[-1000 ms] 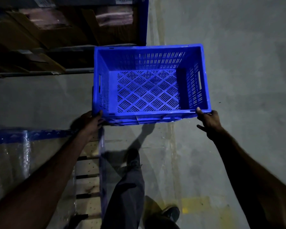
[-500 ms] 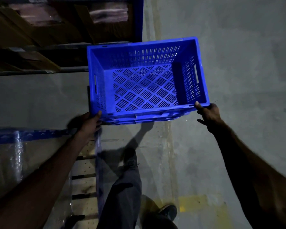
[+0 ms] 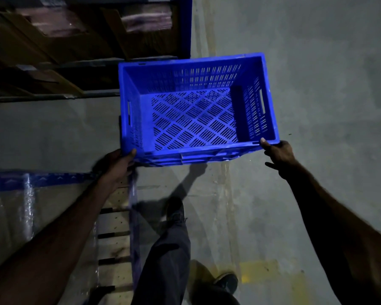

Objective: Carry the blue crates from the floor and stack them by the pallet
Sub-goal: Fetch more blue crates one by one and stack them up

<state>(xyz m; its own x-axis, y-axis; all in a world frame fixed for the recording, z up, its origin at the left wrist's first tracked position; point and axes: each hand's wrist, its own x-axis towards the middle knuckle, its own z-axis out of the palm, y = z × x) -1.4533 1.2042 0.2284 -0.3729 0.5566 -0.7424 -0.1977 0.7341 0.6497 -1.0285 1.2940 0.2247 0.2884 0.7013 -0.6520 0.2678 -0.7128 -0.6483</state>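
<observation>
A blue crate (image 3: 194, 119) with a slotted floor and vented walls is held level above the concrete floor in front of me, its inside bare. My left hand (image 3: 117, 164) grips its near left corner, thumb on the rim. My right hand (image 3: 278, 151) grips the near right corner, thumb over the rim. A second crate edge seems to show under its near side, but I cannot tell for sure. At the lower left lies a wooden pallet (image 3: 114, 225) with a blue frame edge and a plastic-wrapped load.
A blue rack upright (image 3: 186, 27) and low shelves with cardboard boxes (image 3: 75, 40) stand at the upper left, just beyond the crate. My legs and shoes (image 3: 174, 212) are below the crate. Grey concrete floor (image 3: 317, 84) spreads to the right, with a yellow mark (image 3: 260, 269) near my foot.
The crate has stayed in both hands while I step forward. The rack and boxes have slid a little in the view, and my forward foot has moved ahead beside the pallet.
</observation>
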